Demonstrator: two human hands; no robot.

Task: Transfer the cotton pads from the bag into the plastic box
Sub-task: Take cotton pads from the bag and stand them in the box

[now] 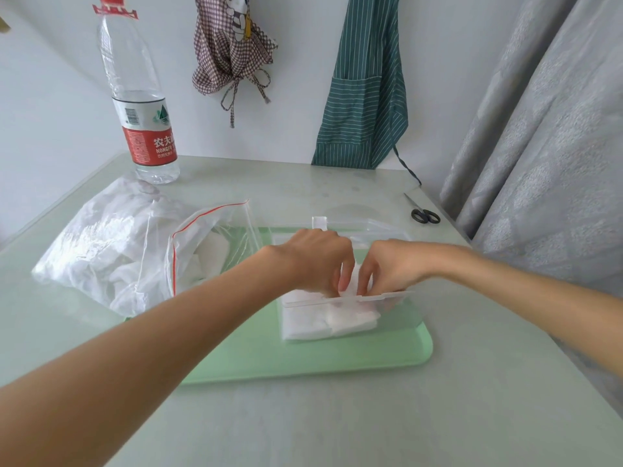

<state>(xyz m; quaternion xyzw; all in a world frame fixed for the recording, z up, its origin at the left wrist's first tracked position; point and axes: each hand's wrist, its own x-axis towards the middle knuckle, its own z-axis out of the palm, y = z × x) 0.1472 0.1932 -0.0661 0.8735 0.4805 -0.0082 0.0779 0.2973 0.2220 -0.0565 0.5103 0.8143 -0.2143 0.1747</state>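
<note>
Task judged approx. halfway or more; a stack of white pads (328, 320) is already seen in the clear box (387, 297), which sits on the green tray (303, 362); more pads are left in the zip bag (215, 244), lying open at left, near the box. One pad is being pinched over the box by both hands: left hand (318, 261) and right hand (391, 264), fingers curled on it. Counts: 1 box, 1 zip bag, 1 tray, 2 hands; pads can't be counted, too overlapped. Also 1 crumpled plastic bag (101, 244) far left, 1 bottle (141, 106), 1 pair of scissors (425, 215) far right.
</note>
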